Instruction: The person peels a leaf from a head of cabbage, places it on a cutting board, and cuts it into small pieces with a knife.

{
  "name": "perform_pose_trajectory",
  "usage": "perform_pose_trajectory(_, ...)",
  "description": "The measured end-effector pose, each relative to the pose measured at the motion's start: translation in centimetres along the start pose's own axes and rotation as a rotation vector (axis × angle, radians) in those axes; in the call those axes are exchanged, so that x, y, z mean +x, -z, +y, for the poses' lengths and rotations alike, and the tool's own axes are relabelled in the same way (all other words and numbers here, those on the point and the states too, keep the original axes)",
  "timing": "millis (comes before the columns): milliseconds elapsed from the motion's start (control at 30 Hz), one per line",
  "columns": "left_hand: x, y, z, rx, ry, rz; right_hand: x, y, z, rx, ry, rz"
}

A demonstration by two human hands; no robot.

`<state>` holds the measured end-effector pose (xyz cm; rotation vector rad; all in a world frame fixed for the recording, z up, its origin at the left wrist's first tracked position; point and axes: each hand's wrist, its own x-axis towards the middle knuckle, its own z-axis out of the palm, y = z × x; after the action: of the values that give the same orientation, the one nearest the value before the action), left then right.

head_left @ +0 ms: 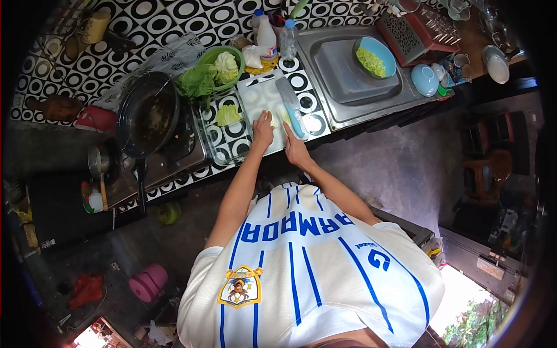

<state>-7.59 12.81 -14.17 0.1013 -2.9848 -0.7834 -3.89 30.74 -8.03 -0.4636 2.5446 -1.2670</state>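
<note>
My left hand (264, 130) rests on the white cutting board (260, 93), fingers stretched out beside small pale green vegetable shreds. At the board's right edge is my right hand (297, 151), its index finger extended toward pale green bits; the other fingers are partly hidden. A knife with a blue handle (296, 122) lies along the right side of the board, close to my right hand, and neither hand grips it. Left of the board, a clear glass dish (225, 148) holds a pale green leaf (228, 115).
Behind the board sits a green basin (200, 61) with cabbage (225, 65) and a green bag. A large wok (145, 124) is on the stove at left. Right, a blue bowl of shredded greens (371, 61) rests on an upturned grey tub (348, 72). Bottles (288, 39) stand behind.
</note>
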Motion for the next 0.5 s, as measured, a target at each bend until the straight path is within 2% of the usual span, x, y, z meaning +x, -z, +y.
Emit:
perform_pose_trajectory(100, -0.1, 0.3, 0.1, 0.017, 0.007, -0.01, -0.3, 0.9, -0.2, 0.032, 0.079, 0.098)
perform_pose_trajectory(200, -0.1, 0.0, 0.1, 0.032, 0.004, -0.01, -0.9, 2.5, -0.1, -0.033, -0.075, 0.02)
perform_pose_trajectory(500, -0.3, 0.6, 0.6, 0.016, 0.033, -0.032, -2.8, 3.2, 1.9, -0.091, -0.139, -0.011)
